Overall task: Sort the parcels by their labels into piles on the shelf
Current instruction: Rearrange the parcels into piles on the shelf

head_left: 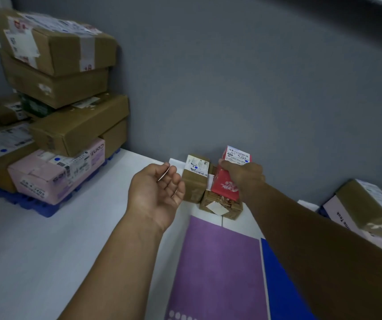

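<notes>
R hand point(243, 174) grips red box point(224, 185), centre frame, long axis near upright, atop low brown box point(208, 200); small labelled box point(194, 184) just left; L hand point(157, 192) beside it, palm-up, fingers loose; unclear if holding anything.

The scene is given in 1 view, taken by a wide-angle camera worn on the head and aimed forward and down. A white shelf point(46, 239) is looked down on at close range, and a grey wall point(254, 77) is faced at the far side. Both forearms are seen entering from the near edge. The left hand point(156, 192) and the right hand point(240, 173), which grips a red box point(224, 184), are caught near the middle. A stack of cardboard boxes point(69, 88) is taken in at the far left. More boxes point(365, 204) are cut off by the right edge. A purple sheet point(220, 262) is cut off by the near edge.
</notes>
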